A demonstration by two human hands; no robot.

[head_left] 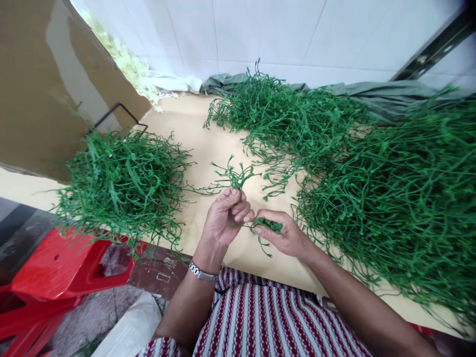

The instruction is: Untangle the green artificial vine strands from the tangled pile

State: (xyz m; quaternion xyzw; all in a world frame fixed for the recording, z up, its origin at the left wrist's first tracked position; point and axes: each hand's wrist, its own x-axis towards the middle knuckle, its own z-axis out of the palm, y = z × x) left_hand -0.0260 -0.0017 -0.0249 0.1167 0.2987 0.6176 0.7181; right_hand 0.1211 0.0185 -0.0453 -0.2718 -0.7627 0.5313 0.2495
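Green sprigs point(238, 176) poke above the left hand point(225, 218), fingers pinching low, probably to keep them bunched. Right hand point(284, 238) curls round another clump point(270, 225) (handy, big pile point(401, 203) sits right of those fingers).

No lettering is legible; pale marks point(163, 276) on a dark reddish surface point(146, 277) are too indistinct to read.
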